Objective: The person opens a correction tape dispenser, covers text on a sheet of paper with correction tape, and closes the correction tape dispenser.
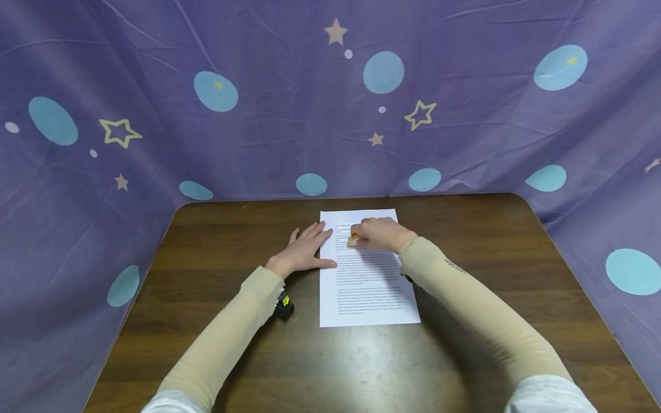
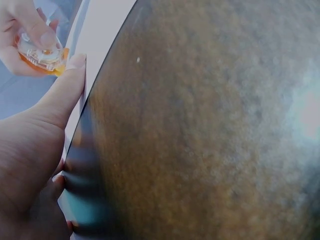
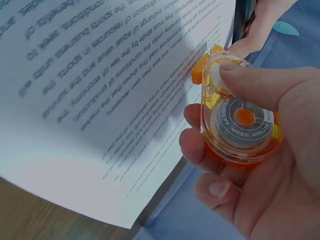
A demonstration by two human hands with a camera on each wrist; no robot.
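A printed sheet of paper (image 1: pixel 369 292) lies on the wooden table. My left hand (image 1: pixel 302 252) rests with spread fingers over the sheet's left edge, thumb and fingertips on the paper. In my right hand (image 1: pixel 384 234) is an orange, clear-cased correction tape dispenser (image 3: pixel 242 117), pinched between thumb and curled fingers. Its orange tip is close to the upper lines of text; whether it touches the paper I cannot tell. The left wrist view shows the correction tape (image 2: pixel 42 55) just beyond my left thumb (image 2: pixel 65 92).
The brown table (image 1: pixel 232 235) extends around the sheet on all sides. A purple curtain (image 1: pixel 289 115) with stars and blue ovals hangs behind it and along both sides. A black wrist camera (image 1: pixel 284 305) sits at the left wrist.
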